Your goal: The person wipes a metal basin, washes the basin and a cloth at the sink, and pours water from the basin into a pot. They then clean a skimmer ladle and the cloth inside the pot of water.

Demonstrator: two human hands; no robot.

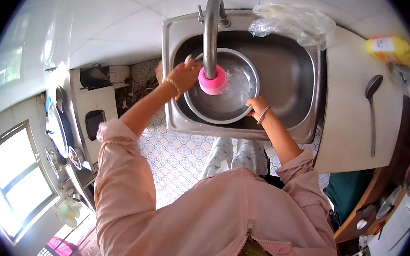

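Note:
A round metal basin sits in the stainless steel sink, with wet streaks and small pale bits inside. Above it hangs the curved faucet, its pink spout head overlapping the basin's left part. My right hand grips the basin's lower right rim, thumb on top. On the opposite side, my left hand curls at the upper left rim, just left of the pink head; its fingertips are partly hidden. A beaded bracelet circles my left wrist, a bangle my right.
Crumpled clear plastic bags lie behind the sink's right corner. On the right counter rest a long-handled ladle and a yellow bottle. Patterned floor tiles show below the sink; a window is at left.

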